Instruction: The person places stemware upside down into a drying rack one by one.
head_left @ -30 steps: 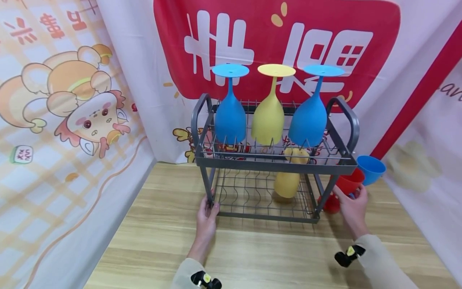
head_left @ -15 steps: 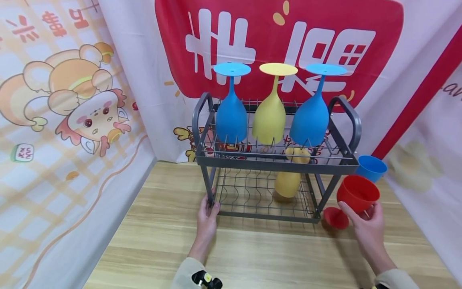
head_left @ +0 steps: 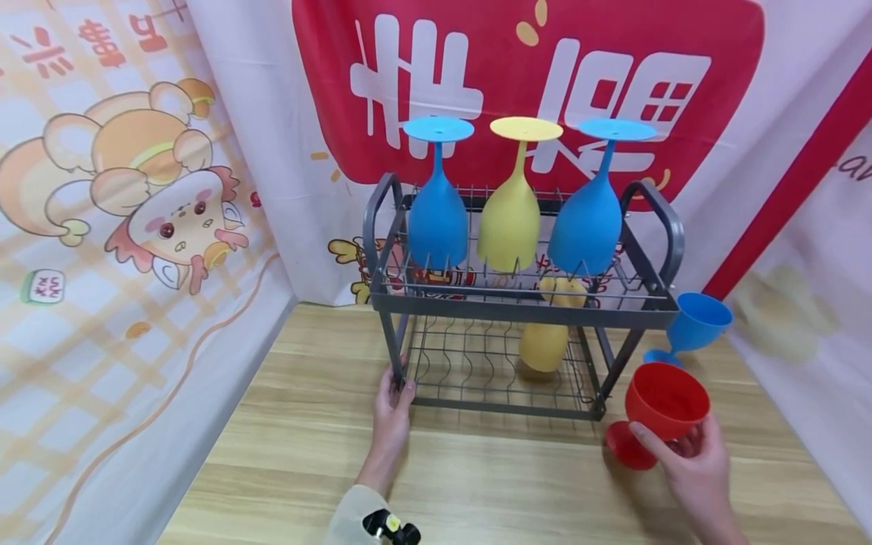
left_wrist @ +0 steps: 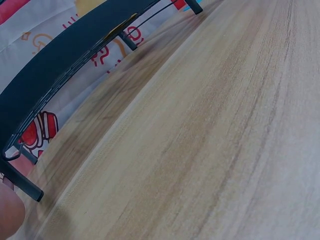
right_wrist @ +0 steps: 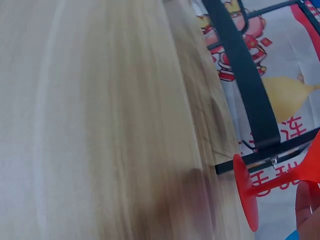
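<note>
My right hand (head_left: 698,465) grips a red goblet (head_left: 668,401) by its bowl, thumb at the near side. The goblet tilts, mouth up and toward the right, its foot near the rack's front right corner. At the lower left corner of the dark two-tier dish rack (head_left: 524,306), my left hand (head_left: 391,409) holds the frame, thumb in front and fingers partly hidden behind. On the upper tier, a blue goblet (head_left: 438,227), a yellow goblet (head_left: 509,231) and another blue goblet (head_left: 587,231) stand upside down. A further yellow goblet (head_left: 543,347) sits tilted on the lower tier.
A blue goblet (head_left: 699,322) stands on the wooden table (head_left: 293,454), right of the rack. Printed cloth (head_left: 238,151) hangs behind and at both sides. In the left wrist view, the rack's foot (left_wrist: 32,190) rests on the table.
My right hand has brought the red goblet away from beside the rack, rightward and toward me. The blue goblet behind it now shows its foot. My left hand stays on the rack.
</note>
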Motion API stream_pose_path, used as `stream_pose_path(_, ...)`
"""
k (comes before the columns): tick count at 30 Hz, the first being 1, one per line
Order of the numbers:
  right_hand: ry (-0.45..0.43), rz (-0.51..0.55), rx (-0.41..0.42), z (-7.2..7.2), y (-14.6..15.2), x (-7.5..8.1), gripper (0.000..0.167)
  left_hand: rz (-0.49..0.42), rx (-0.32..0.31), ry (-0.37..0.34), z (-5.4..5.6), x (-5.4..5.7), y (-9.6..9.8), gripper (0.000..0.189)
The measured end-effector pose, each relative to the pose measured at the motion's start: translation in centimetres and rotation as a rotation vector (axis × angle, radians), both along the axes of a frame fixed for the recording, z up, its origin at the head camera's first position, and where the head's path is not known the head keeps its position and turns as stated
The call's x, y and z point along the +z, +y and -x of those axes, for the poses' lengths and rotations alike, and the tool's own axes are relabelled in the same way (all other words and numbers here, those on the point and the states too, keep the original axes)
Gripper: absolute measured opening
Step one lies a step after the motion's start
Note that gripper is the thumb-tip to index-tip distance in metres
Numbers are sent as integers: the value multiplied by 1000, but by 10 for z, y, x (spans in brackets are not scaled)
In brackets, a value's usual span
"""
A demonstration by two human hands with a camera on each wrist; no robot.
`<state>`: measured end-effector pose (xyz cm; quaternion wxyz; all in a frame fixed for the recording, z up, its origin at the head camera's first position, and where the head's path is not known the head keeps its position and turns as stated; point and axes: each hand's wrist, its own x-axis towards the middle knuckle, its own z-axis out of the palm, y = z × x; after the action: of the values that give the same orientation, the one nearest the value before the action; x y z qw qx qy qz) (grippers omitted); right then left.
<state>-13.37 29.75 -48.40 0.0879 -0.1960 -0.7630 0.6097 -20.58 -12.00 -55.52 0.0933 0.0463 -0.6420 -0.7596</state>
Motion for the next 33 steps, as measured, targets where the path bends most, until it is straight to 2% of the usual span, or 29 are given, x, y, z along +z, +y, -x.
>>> stream_pose_path(4,27,-62,23,-2,-8,-2,88,11,3,6,1,0,-1,58)
stream_pose_path(11,55,-235,91,0,-27,3,88,12,-5,-2,0,0,-1,58)
stream_pose_path(15,96,-272,157,3,-42,10,92,10,-9,-5,0,-1,0,58)
stream_pose_path(23,203,-327,319,10,-69,22,89,12,-3,-12,0,3,0,59)
stream_pose_path(33,298,-406,441,23,-96,21,87,25,-5,-22,-2,0,-1,58)
